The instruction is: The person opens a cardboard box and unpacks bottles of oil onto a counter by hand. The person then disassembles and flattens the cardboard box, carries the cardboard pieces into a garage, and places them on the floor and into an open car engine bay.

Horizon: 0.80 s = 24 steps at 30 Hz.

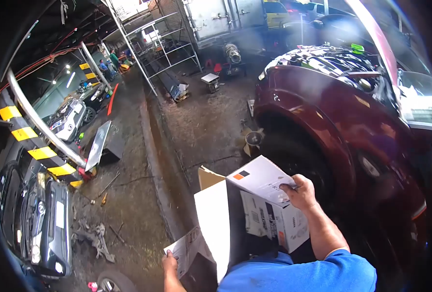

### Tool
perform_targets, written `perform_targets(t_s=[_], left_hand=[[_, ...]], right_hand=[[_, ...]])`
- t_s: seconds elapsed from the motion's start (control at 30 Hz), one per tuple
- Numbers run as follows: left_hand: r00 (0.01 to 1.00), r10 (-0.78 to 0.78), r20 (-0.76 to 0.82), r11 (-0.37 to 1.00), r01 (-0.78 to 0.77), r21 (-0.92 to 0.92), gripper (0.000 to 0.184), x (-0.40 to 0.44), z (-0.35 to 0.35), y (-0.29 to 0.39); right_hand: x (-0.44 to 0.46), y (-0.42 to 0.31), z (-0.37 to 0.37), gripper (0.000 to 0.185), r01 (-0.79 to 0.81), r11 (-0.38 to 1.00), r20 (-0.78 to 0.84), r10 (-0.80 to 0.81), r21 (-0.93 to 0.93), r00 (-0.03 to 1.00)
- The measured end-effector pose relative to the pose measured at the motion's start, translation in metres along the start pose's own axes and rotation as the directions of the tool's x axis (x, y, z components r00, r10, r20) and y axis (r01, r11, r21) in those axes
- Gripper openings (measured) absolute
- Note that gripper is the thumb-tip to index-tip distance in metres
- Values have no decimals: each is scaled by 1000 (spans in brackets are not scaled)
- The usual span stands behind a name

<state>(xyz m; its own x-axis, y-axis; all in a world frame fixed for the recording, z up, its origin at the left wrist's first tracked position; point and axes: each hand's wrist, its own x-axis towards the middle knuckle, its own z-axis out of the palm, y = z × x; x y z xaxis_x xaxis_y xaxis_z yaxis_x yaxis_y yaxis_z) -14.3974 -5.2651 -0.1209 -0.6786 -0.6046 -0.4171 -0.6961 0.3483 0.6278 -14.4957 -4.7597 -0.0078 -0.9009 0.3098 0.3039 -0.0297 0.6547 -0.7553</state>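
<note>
In front of my body is a white cardboard box (211, 219) with its flaps standing open. Its outside has printed text and small orange and black marks, and brown board shows on one flap's inner side. My right hand (301, 192) grips the upper right flap, thumb on top. Down at the left, my left hand (170, 263) pinches the edge of another flap. What lies inside the box cannot be made out; a dark opening shows between the flaps.
A dark red car (313, 102) with its hood raised stands close on my right. A floor channel (160, 146) runs ahead. To the left are a striped barrier (41, 152), a dark car front (41, 219) and metal parts (97, 241). Scaffolding (162, 48) stands further off; people are far back.
</note>
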Motion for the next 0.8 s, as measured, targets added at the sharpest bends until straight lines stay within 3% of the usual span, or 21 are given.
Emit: perform_targets(t_s=[0.07, 0.1, 0.13, 0.17, 0.2, 0.27, 0.3, 0.37, 0.47, 0.53, 0.67, 0.8], left_hand=[[997, 65, 32, 996, -67, 53, 55, 74, 19, 16], [999, 9, -50, 1000, -8, 29, 56, 123, 32, 5], [990, -51, -129, 999, 53, 10, 57, 157, 31, 7], [977, 53, -206, 956, 9, 292, 56, 108, 10, 96], [979, 32, -200, 955, 30, 296, 56, 125, 9, 105], [997, -26, -66, 999, 29, 36, 55, 177, 6, 110], [992, -40, -122, 990, 56, 133, 57, 230, 15, 82], [947, 231, -223, 927, -144, 347, 60, 297, 30, 61], [994, -39, -103, 972, 61, 226, 67, 373, 42, 107], [993, -57, -101, 982, 74, 176, 65, 428, 63, 148], [997, 3, -76, 1000, 0, 31, 61, 542, 106, 253], [978, 175, -115, 901, -206, -381, 57, 630, 142, 381]], right_hand=[[62, 8, 39, 31, 15, 999, 17, -16, 47, 1000], [92, 11, 62, 31, -46, 993, 7, 46, 112, 999], [123, 11, 83, 29, 47, 995, -38, -44, 84, 998], [152, -2, 96, 28, 17, 997, -20, -15, 78, 1000], [181, -16, 107, 27, -6, 998, 3, 6, 59, 1000], [232, -18, 137, 27, -22, 995, 18, 20, 102, 1000], [262, -17, 153, 26, -31, 986, 3, 31, 162, 1000], [319, -11, 185, 27, -10, 984, -46, 19, 175, 999], [395, 3, 226, 26, -16, 993, -116, 30, 118, 993], [447, 12, 256, 24, -46, 956, -137, 89, 290, 986], [554, 10, 302, 22, -114, 932, -195, 190, 344, 962], [647, 8, 323, 20, -123, 961, -327, 203, 249, 923]])
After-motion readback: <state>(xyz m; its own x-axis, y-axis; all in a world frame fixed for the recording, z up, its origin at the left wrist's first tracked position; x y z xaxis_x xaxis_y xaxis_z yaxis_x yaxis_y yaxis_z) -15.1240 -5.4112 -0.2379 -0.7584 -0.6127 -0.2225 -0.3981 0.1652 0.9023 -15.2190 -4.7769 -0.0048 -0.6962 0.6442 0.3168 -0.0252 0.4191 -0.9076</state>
